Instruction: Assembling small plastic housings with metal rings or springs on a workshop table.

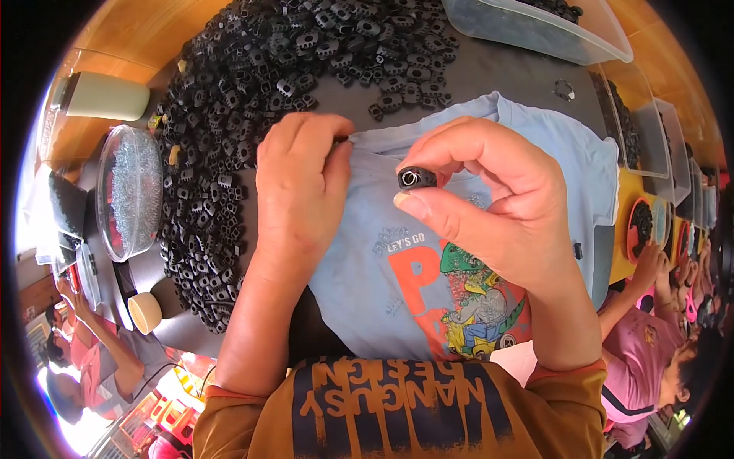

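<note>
Between the thumb and fingertips of my right hand (pixel 508 195) is a small black plastic part (pixel 417 178), with a shiny round ring showing in its end. It is held above a light blue T-shirt (pixel 359 245) with a colourful cartoon print, spread out in front of me. My left hand (pixel 302 180) is at the shirt's left edge, beside the pile of parts. Its fingers are curled in, with a bit of something dark at their tips that I cannot make out. Another small black piece (pixel 578 250) lies on the shirt's right side.
A large pile of black plastic parts (pixel 206 206) covers the table's left and far side. A round clear tub (pixel 130 191) of small shiny pieces stands left, near a yellow cup (pixel 144 312). A clear bin (pixel 535 27) sits far right. People work at both sides.
</note>
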The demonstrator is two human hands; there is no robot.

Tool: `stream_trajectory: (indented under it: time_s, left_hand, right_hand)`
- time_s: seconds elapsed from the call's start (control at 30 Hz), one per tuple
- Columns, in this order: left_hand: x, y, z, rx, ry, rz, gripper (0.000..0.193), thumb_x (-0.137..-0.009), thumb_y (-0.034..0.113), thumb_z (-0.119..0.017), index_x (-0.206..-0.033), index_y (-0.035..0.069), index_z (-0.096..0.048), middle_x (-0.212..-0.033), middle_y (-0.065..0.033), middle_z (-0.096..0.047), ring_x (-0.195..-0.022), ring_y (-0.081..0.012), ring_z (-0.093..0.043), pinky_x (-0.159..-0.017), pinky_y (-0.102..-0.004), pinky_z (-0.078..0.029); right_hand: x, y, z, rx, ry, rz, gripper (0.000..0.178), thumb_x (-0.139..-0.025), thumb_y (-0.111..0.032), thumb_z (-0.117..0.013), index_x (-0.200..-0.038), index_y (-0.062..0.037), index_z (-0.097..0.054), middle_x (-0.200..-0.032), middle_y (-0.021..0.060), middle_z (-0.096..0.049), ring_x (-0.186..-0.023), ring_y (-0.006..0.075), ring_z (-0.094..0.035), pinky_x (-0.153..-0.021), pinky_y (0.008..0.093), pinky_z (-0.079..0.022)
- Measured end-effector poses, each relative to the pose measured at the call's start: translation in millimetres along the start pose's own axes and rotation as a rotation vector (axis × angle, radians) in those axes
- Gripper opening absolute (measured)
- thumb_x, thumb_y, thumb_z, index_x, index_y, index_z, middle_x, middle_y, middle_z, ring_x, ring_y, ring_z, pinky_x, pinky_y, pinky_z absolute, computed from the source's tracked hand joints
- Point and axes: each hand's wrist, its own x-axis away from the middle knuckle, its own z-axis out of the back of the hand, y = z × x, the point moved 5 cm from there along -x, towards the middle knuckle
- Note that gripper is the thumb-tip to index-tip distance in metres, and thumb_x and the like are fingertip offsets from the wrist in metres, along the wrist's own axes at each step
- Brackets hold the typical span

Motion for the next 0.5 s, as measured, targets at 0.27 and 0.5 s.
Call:
stream_trajectory:
  time_s: [0.27, 0.5]
  left_hand:
    - [7, 2, 12, 0.909, 0.088, 0.329, 0.031, -0.079, -0.011, -0.058, -0.107, 0.0, -0.055, -0.096, -0.0004, -0.053, -0.089, -0.0075, -0.049, -0.075, -0.0198, -0.04]
    - [16, 18, 31, 0.768, 0.112, 0.04, 0.035, -0.074, -0.013, -0.057, -0.108, -0.002, -0.056, -0.103, -0.008, -0.051, -0.091, -0.0132, -0.05, -0.08, -0.0236, -0.041]
  right_hand:
    - [0, 4, 0, 0.03, 0.008, -0.021, 0.024, -0.074, 0.005, -0.07, -0.096, 0.0024, -0.061, -0.091, 0.0059, -0.06, -0.082, 0.0119, -0.055, -0.074, 0.0246, -0.044]
    - [0, 4, -3, -0.061, -0.025, -0.068, 0.02, -0.076, 0.004, -0.067, -0.094, 0.0027, -0.061, -0.094, 0.0073, -0.061, -0.084, 0.0121, -0.055, -0.075, 0.0247, -0.044]
